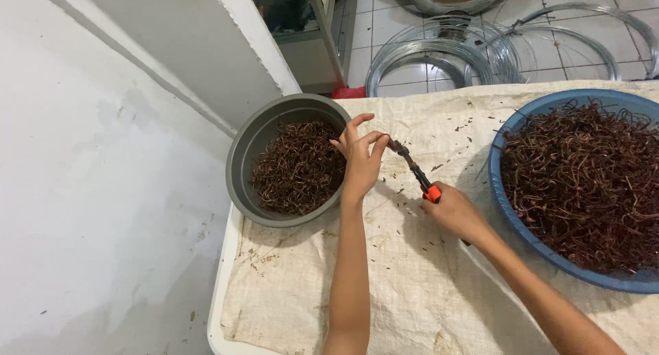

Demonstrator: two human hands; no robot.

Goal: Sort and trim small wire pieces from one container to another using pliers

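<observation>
2 hands meet over a counter (226, 279) covered with pale woven sacking (412, 286). your right hand (454, 214) is clenched around the orange-handled pliers (415, 171), whose tip points up-left toward your left hand (360, 156). your left hand's fingertips pinch a small piece right at the plier tip, just beside the grey bowl (240, 163) of short brown wire bits. a blue basin (508, 211) heaped with tangled brown wire sits at your right. coils of silver wire (439, 49) lie on the tiled floor beyond.
</observation>
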